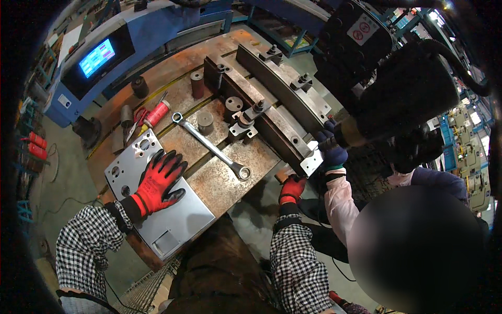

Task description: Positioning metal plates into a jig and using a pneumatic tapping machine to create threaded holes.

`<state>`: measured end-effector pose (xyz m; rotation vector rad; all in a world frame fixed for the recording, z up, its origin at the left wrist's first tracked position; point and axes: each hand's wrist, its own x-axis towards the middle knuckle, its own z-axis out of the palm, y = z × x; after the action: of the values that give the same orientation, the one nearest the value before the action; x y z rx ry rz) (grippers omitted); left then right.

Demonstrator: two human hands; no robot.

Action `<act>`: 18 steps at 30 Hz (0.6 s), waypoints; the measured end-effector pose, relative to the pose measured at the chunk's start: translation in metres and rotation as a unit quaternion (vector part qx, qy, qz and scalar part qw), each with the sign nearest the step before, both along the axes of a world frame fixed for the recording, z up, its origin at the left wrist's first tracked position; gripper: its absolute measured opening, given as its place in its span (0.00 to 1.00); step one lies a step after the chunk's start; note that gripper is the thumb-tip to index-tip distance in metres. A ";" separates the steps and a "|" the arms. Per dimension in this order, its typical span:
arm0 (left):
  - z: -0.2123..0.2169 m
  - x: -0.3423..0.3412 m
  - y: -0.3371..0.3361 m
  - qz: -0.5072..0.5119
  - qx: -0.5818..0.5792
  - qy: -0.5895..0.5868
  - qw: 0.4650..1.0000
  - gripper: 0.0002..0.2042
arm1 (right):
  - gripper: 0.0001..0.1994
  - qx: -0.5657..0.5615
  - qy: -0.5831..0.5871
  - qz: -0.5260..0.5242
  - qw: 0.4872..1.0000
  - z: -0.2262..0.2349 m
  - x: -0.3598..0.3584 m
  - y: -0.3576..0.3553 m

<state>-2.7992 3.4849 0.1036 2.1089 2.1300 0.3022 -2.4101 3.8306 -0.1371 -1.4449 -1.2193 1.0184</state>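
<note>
My left hand (160, 180), in a red and black glove, lies with fingers spread on a grey sheet-metal panel (191, 212). The panel has round holes at its far end and a square cutout near its close end. My right hand (293, 189), also gloved in red, is curled closed beside the near end of a long steel rail (272, 133). A brownish piece (284, 173) shows at its fingertips; its kind is unclear. Just beyond, a small bright metal plate (312, 159) sits at the rail end, next to a co-worker's dark blue gloved hand (335, 155).
A large combination wrench (209, 145), a red bottle (157, 114), scissors (137, 121) and steel cylinders (205, 122) lie on the rusty worktable (219, 186). Bolted clamps (257, 108) hold the rails. A dark machine head (402, 99) overhangs the right; a lit screen (98, 58) stands far left.
</note>
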 end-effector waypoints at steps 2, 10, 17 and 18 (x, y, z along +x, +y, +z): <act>-0.002 -0.001 0.000 0.000 0.003 -0.001 1.000 0.44 | 0.40 -0.008 0.012 -0.006 1.000 0.009 -0.002 -0.001; 0.000 0.000 0.005 -0.014 0.009 0.000 1.000 0.43 | 0.34 0.026 0.106 -0.030 0.994 -0.012 0.015 0.009; -0.007 -0.002 -0.004 -0.001 -0.005 0.010 1.000 0.44 | 0.31 0.037 0.123 0.009 0.992 0.020 -0.009 -0.009; -0.008 -0.002 -0.003 -0.001 0.003 0.010 1.000 0.43 | 0.33 0.006 0.043 0.004 0.999 0.027 -0.008 -0.011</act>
<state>-2.8008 3.4816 0.0959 2.1269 2.1391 0.2907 -2.4178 3.8194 -0.1101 -1.3737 -1.1690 1.0666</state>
